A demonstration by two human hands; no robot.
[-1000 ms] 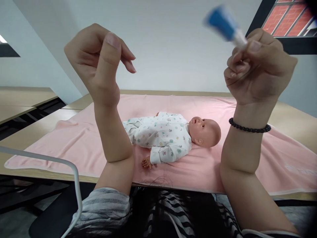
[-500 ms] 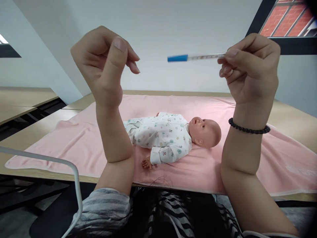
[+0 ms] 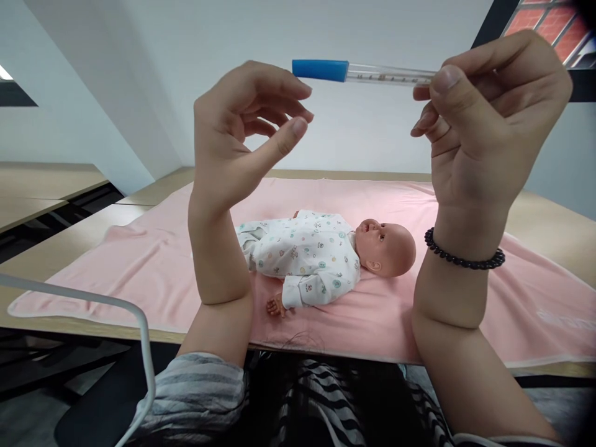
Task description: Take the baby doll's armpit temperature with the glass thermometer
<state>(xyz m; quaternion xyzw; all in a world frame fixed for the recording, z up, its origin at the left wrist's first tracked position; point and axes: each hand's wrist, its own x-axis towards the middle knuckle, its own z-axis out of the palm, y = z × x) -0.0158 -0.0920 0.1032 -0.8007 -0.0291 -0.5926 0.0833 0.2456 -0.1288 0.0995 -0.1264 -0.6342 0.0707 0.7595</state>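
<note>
Between thumb and fingers, my right hand [image 3: 493, 112] pinches the clear end of a glass thermometer [image 3: 391, 74]. Its blue end [image 3: 320, 69] points left, and small scale marks show along the clear tube. My left hand [image 3: 251, 130] is raised near that blue end, thumb and fingers apart, holding nothing. The forefinger lies close to the blue end; whether it touches I cannot tell. Below and beyond my hands, a baby doll [image 3: 302, 251] in a white patterned suit lies on its back on a pink blanket [image 3: 382, 329], head to the right.
The blanket covers much of a light wooden table [image 3: 549, 217]. A white curved metal bar [image 3: 139, 329] rises at the lower left, beside a dark seat [image 3: 102, 397]. Another table [image 3: 41, 183] stands at the far left. A white wall [image 3: 372, 136] is behind.
My right hand has risen and come nearer with the thermometer, which looks larger. My left hand has moved right toward the blue end, and its thumb and fingers have spread.
</note>
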